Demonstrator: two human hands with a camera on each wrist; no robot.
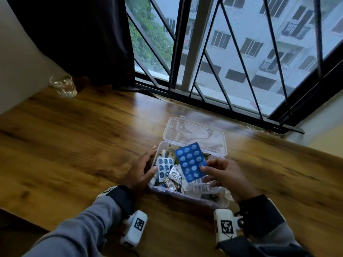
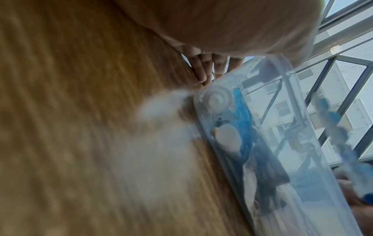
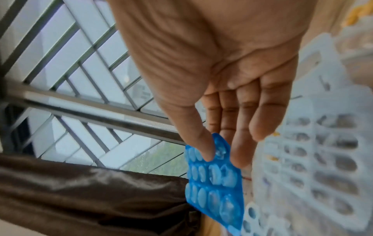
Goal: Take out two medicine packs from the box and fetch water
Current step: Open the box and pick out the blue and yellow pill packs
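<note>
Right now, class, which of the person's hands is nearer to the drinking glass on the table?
Left. The left hand rests against the box's left side, closer to the glass at far left. The right hand, pinching the blue pack, lies farther right.

surface: wooden table [image 1: 78,138] | on it: clear box [image 1: 187,196], glass [image 1: 64,86], possibly holding water
</note>
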